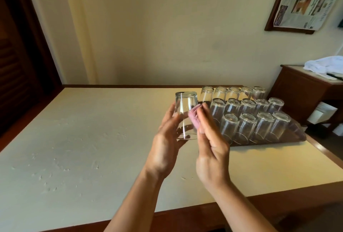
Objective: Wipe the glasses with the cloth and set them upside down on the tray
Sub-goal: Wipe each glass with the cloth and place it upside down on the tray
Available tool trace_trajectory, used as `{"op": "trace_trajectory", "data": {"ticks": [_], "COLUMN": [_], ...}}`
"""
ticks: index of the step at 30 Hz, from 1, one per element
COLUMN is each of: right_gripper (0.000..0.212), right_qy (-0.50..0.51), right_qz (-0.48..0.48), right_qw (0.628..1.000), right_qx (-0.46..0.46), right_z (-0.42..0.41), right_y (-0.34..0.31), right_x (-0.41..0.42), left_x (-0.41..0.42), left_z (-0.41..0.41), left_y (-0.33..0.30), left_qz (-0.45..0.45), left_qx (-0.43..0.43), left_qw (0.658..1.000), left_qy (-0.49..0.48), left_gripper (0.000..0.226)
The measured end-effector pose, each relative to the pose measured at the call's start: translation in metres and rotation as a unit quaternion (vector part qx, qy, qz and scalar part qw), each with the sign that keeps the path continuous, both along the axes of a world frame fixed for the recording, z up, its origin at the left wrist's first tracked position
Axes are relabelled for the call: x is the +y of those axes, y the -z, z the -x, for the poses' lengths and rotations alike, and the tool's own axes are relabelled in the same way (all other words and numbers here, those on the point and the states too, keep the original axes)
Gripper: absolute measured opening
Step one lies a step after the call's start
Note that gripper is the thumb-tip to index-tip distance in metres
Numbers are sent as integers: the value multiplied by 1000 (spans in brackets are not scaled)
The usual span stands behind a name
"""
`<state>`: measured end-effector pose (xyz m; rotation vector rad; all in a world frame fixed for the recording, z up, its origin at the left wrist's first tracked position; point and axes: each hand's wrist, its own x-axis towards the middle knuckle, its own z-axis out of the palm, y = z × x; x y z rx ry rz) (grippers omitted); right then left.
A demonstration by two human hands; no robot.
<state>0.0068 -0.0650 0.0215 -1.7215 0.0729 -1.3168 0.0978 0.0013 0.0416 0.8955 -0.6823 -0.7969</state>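
On tray (298, 135): fourteen glasses (246, 113) inverted, wiped by appearance. Above bench (83, 139): last glass (185, 113) gripped by left hand (167, 144); right hand (209, 144) fingers pressed cloth (194, 118) against it.

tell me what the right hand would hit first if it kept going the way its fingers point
The right hand points up and away with the pink cloth against the held glass. Straight on, it would probably meet the upturned glasses on the tray, likely the nearest middle-row glass; depth is unclear.

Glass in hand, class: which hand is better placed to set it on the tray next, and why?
Probably the left hand: it holds the glass, already upside down. The right hand pinches the cloth against it, though it is nearer the tray.
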Motion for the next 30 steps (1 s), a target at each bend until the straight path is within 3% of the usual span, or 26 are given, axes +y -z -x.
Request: {"op": "trace_trajectory", "data": {"ticks": [5, 10, 13, 16, 18, 22, 24, 28, 30], "right_gripper": [41, 42, 41, 40, 40, 41, 42, 41, 42], "right_qy": [50, 19, 20, 65, 39, 14, -4, 65, 31], "right_qz": [15, 48, 51, 72, 55, 10, -14, -5, -19], "right_qw": [999, 998, 998, 995, 997, 999, 1000, 998, 999], "right_qx": [9, 44, 26, 35, 42, 27, 9, 23, 18], "right_z": [-4, 3, 2, -1, 1, 11, 12, 5, 3], "right_y": [-25, 6, -13, -29, -22, 0, -7, -22, -16], "right_x": [-20, 7, -6, -21, -12, 5, -1, -22, -17], "left_x": [2, 2, 5, 2, -2, -2, 1, 0, -3], "left_z": [11, 3, 8, 14, 10, -1, 4, 14, 11], "left_y": [-3, -8, -3, -3, -8, -7, -1, 3, -1], "left_qz": [39, 32, 18, 38, 38, 21, 15, 19, -1], "left_qx": [22, 55, 22, -15, 4, 22, -2, -44, -48], "left_qw": [999, 997, 1000, 998, 996, 998, 999, 996, 994], "left_qy": [-30, -37, -7, -53, -84, -46, -32, -75, -100], "left_gripper": [59, 43, 49, 68, 76, 54, 58, 74, 79]}}
